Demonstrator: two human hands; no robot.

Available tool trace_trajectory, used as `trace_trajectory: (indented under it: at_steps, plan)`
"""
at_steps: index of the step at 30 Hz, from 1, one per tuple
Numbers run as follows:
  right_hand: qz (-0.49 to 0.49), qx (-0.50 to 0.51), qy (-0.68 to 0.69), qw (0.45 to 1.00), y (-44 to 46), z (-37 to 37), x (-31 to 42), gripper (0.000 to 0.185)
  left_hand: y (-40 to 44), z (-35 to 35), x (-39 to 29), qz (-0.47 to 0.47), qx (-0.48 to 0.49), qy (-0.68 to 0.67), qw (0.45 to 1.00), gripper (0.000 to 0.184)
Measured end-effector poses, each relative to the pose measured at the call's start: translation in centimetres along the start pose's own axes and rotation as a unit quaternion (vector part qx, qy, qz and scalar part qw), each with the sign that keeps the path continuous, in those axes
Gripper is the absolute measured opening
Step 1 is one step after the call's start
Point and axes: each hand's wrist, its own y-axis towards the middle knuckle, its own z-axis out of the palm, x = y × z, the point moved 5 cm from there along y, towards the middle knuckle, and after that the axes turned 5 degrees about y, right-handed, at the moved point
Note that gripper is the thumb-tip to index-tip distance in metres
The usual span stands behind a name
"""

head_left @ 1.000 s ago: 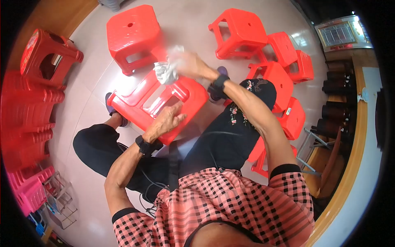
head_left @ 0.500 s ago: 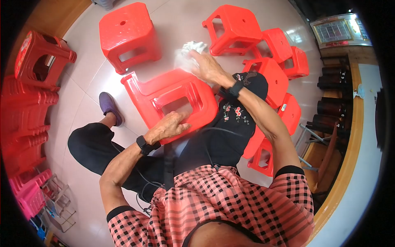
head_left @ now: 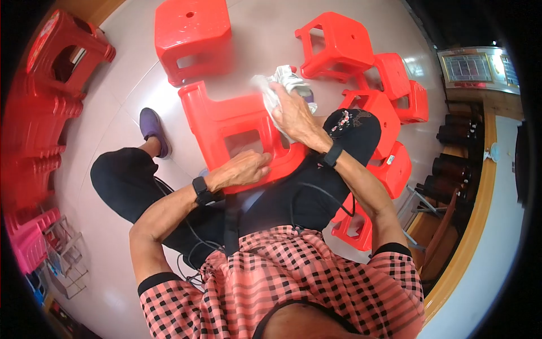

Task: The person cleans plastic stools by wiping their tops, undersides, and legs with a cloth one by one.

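Note:
A red plastic stool [head_left: 210, 123] lies tipped on its side at my lap, its cut-out opening turned up. Curled fingers of my left hand [head_left: 247, 168] grip it by the near side of that opening. My right hand [head_left: 296, 117] is closed on a crumpled white cloth [head_left: 294, 82], which lies against the far right part of the stool. Part of the cloth is blurred by motion, and some of the stool's right side is hidden under the cloth and hand.
A red stool [head_left: 192, 34] stands upright ahead on the tiled floor [head_left: 127, 68]. Another stool [head_left: 337, 48] and several more [head_left: 389, 169] stand to the right, beside my knee. Stacked red stools [head_left: 34, 135] line the left side. A wooden-edged counter [head_left: 480, 214] runs along the right.
My right hand has brought the cloth nearer, from beyond the stool onto its right part. My left hand keeps its hold with the fingers more curled. The view has shifted slightly.

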Motion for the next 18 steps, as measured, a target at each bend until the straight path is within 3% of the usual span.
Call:
trace_trajectory:
  at_steps: [2,5,7,8,9,10,12,13,14,15,18]
  plan:
    - [-0.052,0.019,0.023,0.998,1.0,2.9,1.6,0.046,0.2,0.1,0.4,-0.005,0.011,0.019,1.000,0.017]
    - [-0.130,0.087,0.044,0.987,2.0,7.3,6.5,0.047,0.1,1.4,1.2,0.128,-0.108,0.065,0.984,0.017]
    - [-0.124,0.181,0.023,0.975,3.1,8.4,10.1,0.047,-0.3,0.7,0.3,0.113,-0.096,0.092,0.985,0.019]
    - [-0.187,0.190,0.045,0.963,3.1,8.7,11.4,0.047,-0.6,0.2,-0.4,0.108,-0.088,0.105,0.985,0.021]
    - [-0.249,0.198,0.065,0.946,3.0,8.7,12.7,0.047,-0.4,0.5,0.1,0.030,0.055,0.117,0.991,0.027]
    - [-0.308,0.207,0.085,0.925,2.7,8.5,14.1,0.048,-0.6,0.3,-0.2,0.021,0.057,0.118,0.991,0.028]
    - [-0.287,0.297,0.053,0.909,2.9,8.6,16.0,0.046,-0.9,0.7,-0.7,0.010,0.062,0.121,0.991,0.031]
    - [-0.298,0.315,0.059,0.899,3.0,9.0,16.2,0.046,-0.7,2.0,0.2,0.050,-0.013,0.047,0.998,0.029]
    - [-0.311,0.334,0.065,0.888,3.0,9.2,16.5,0.045,-0.6,2.4,0.2,0.050,-0.010,0.051,0.997,0.029]
    - [-0.271,0.368,-0.005,0.889,3.2,9.3,16.5,0.040,-0.6,2.7,0.2,0.049,-0.006,0.058,0.997,0.029]
    - [-0.335,0.276,-0.232,0.870,4.0,12.0,14.2,0.033,-0.7,1.8,0.8,0.050,-0.026,0.055,0.997,0.025]
